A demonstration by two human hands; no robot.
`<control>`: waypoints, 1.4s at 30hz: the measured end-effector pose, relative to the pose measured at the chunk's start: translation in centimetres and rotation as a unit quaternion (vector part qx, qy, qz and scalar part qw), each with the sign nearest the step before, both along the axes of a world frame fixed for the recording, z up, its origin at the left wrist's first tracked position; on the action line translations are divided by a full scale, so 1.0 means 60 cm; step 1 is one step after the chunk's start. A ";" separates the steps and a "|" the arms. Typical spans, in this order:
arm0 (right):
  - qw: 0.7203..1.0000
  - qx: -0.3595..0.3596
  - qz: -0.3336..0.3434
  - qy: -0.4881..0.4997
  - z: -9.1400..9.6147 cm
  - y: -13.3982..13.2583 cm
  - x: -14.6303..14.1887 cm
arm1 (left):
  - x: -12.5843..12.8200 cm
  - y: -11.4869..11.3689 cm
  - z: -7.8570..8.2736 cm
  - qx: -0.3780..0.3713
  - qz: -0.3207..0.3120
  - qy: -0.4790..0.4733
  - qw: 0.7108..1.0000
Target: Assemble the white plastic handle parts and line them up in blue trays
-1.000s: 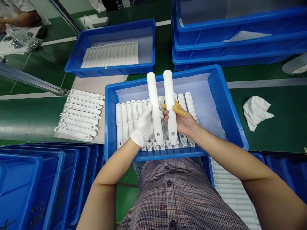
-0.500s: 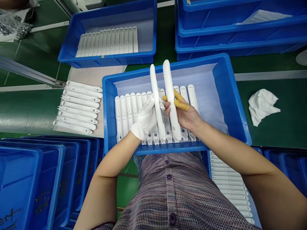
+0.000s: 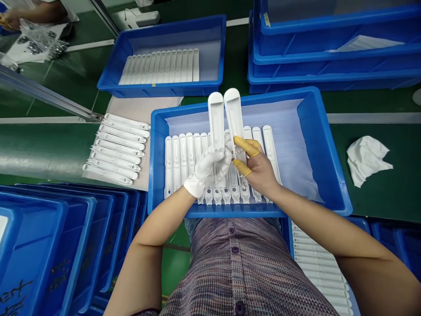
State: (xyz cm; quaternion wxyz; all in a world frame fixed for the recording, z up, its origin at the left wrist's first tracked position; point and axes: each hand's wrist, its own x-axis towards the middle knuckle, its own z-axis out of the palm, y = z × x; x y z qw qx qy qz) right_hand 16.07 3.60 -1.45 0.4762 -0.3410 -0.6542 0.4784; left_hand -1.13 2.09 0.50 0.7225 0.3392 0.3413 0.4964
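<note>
My left hand [image 3: 208, 169], in a white glove, grips a long white plastic strip [image 3: 216, 120] by its lower half, with the rounded end pointing up. My right hand [image 3: 255, 164], with yellow finger cots on the thumb and a finger, holds a matching strip [image 3: 234, 113] right beside it. Both strips show a recessed face with fine slots. Below my hands, a blue plastic tray [image 3: 156, 166] holds a row of similar white strips [image 3: 184, 160] lying side by side on a clear plastic sheet. My hands hide the middle of that row.
A second blue tray [image 3: 164, 90] holds white strips at the back. Stacked blue trays stand at upper right [image 3: 329, 77] and lower left [image 3: 55, 245]. White strips [image 3: 115, 149] lie on a pad on the green bench. A crumpled white cloth [image 3: 368, 160] lies to the right.
Both strips have turned over, showing their slotted faces instead of smooth backs. They now stand closer together and more upright. The view has shifted slightly.
</note>
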 end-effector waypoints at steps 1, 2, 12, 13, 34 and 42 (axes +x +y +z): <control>0.998 0.049 -0.025 -0.034 -0.003 -0.002 0.001 | -0.002 0.001 0.000 0.018 -0.011 -0.003 1.000; 0.993 0.087 -0.043 -0.060 -0.006 -0.003 0.002 | -0.003 0.002 0.000 0.031 -0.013 -0.009 0.999; 0.983 0.122 -0.037 -0.129 0.006 0.000 0.010 | -0.002 0.003 0.003 0.056 0.017 0.059 0.997; 0.982 0.106 -0.025 -0.153 0.015 0.006 0.017 | -0.005 0.003 0.001 0.056 0.041 0.093 0.993; 0.781 -0.049 0.002 -0.622 -0.010 0.072 0.288 | 0.255 0.093 -0.093 0.147 -0.120 0.462 0.866; 0.790 -0.030 0.027 -0.612 -0.036 0.075 0.278 | 0.213 0.086 -0.120 0.215 -0.188 0.477 0.831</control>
